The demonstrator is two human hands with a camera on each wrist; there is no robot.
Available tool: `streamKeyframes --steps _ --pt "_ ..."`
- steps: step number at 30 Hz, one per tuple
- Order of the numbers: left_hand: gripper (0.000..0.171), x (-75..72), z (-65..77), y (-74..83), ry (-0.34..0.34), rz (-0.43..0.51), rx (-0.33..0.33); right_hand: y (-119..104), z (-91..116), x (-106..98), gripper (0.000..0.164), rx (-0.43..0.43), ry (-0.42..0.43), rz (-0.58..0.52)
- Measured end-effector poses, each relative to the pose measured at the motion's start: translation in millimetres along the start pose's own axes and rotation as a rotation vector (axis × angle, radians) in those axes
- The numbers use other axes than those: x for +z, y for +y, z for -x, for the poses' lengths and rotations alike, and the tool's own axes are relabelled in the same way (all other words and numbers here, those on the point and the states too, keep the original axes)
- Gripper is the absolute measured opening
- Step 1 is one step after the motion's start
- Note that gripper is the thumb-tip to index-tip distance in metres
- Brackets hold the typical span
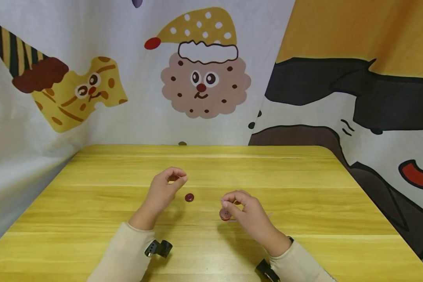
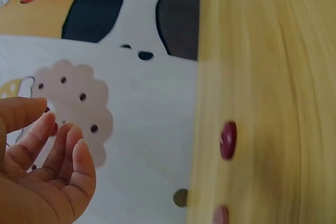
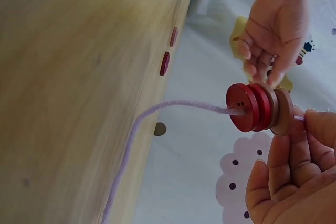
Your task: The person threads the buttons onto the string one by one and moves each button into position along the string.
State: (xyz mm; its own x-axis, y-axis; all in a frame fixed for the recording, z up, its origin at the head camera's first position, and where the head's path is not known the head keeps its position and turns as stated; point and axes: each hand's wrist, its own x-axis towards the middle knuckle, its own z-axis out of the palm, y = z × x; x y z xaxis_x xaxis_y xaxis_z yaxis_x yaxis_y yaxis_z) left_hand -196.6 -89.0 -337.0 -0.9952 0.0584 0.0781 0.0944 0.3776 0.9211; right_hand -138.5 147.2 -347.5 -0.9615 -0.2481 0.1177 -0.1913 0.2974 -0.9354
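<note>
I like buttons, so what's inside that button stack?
Lilac string enters the red end button and reappears where the right hand pinches it. Its stretch inside the button stack is covered.

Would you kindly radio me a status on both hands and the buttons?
Right hand pinching lilac string through threaded buttons. Left hand raised, apparently empty. Two loose buttons on table; no obstruction seen.

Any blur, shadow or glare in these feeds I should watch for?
Head: soft shadows on the table, pale sheen at bottom centre; left wrist: wood grain looks smeared, the dark red button soft-edged; right wrist: the strung buttons and purple cord look fairly crisp.
</note>
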Motion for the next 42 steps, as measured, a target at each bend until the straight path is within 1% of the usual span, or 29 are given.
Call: streamKeyframes --steps 2,4,8,12,18,21,25,31,35,39,42 --pt "0.017 -3.3 -3.3 -3.8 -0.005 0.016 -0.037 1 0 0 0.01 0.001 -0.001 0.006" --pt "0.018 -6.5 -6.2 -6.7 -0.024 0.041 -0.076 1 -1 0 0.01 0.001 -0.003 0.01" --pt "0.022 -12.0 -12.0 -13.6 -0.065 0.051 -0.11 3 -2 -1 0.01 0.013 0.003 0.034" --pt "0.025 -16.2 -15.9 -21.1 -0.099 0.011 -0.132 2 -1 -2 0.011 0.031 0.001 0.029" --pt "0.034 -24.1 -19.5 -29.3 -0.154 -0.062 -0.168 2 -2 -2 0.014 0.029 -0.011 0.015" --pt "0.035 -27.8 -21.9 -32.8 -0.167 -0.145 -0.159 2 -1 -3 0.015 0.029 -0.014 0.02" --pt "0.036 -30.9 -24.8 -36.2 -0.174 -0.225 -0.145 2 -1 -4 0.015 0.034 -0.022 0.021" --pt "0.035 -33.2 -27.0 -38.0 -0.192 -0.279 -0.141 0 -1 -6 0.014 0.034 -0.025 0.03" --pt "0.038 -34.3 -27.8 -38.5 -0.206 -0.301 -0.142 -1 0 -7 0.014 0.045 -0.024 0.029" --pt "0.042 -35.1 -28.2 -39.9 -0.233 -0.311 -0.149 -2 0 -8 0.014 0.044 -0.024 0.029" --pt "0.041 -36.1 -28.9 -41.2 -0.268 -0.329 -0.147 -2 1 -9 0.012 0.033 -0.02 0.054"
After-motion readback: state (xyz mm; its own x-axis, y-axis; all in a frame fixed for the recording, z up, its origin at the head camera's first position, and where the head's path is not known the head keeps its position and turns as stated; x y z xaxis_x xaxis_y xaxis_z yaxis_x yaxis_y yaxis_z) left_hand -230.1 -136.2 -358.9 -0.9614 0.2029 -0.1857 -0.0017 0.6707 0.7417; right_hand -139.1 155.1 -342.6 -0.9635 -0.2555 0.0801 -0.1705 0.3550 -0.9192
